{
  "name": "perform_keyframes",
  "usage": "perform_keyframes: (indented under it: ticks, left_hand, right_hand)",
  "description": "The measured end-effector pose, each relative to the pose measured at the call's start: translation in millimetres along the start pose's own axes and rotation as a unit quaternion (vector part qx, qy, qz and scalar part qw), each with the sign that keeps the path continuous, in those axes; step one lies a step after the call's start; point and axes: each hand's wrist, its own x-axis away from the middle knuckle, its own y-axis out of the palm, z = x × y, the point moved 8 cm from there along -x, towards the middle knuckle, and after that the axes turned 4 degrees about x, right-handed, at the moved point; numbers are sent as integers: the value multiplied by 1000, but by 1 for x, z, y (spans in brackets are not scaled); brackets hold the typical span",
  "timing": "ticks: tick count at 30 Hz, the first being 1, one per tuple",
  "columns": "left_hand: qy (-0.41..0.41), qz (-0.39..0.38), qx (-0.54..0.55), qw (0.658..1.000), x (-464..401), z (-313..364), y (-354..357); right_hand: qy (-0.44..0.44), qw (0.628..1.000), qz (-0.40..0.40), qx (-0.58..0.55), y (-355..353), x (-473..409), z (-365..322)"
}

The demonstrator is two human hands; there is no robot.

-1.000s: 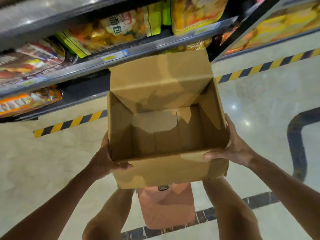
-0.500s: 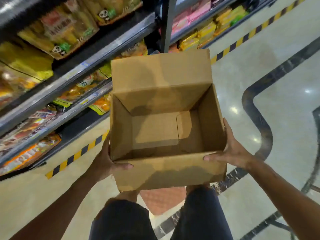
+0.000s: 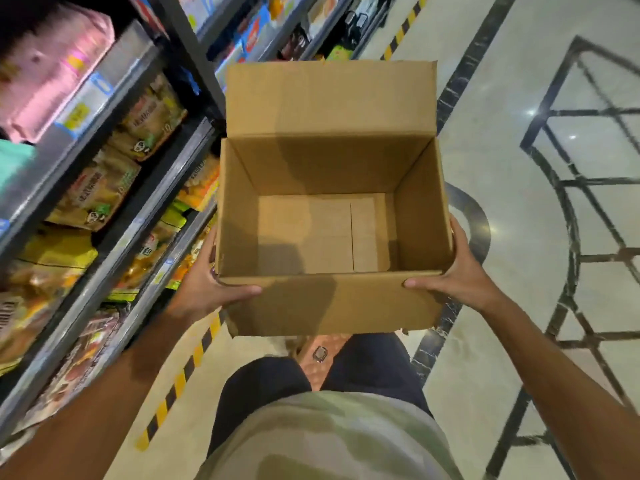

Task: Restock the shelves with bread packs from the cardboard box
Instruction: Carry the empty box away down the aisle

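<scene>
Head view: both hands, left (image 3: 207, 289) and right (image 3: 460, 271), clasp the empty cardboard box (image 3: 329, 216), now swung along the aisle, the stocked shelves (image 3: 114, 188) sliding to its left; restocking looks finished, no bread packs remain inside.

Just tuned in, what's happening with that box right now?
A person holds the open cardboard box in the air with both hands, left hand and right hand gripping its near corners. The box is empty; only its bare bottom shows. Stocked shelves with bread packs stand on the person's left.
</scene>
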Motion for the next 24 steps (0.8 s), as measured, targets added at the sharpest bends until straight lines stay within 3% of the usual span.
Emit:
perform_keyframes:
  ticks: [8,16,24]
  left_hand:
    - [122,-67,-100,985,-31,129,43]
    - [185,-105,-159,964,-101,267,130]
    - [209,-140,-172,953,-158,376,232]
  right_hand:
    - [9,988,137,-75,-80,55,5]
    - [25,972,207,-108,-203,17,29]
    - [0,966,195,-167,-341,-44,33]
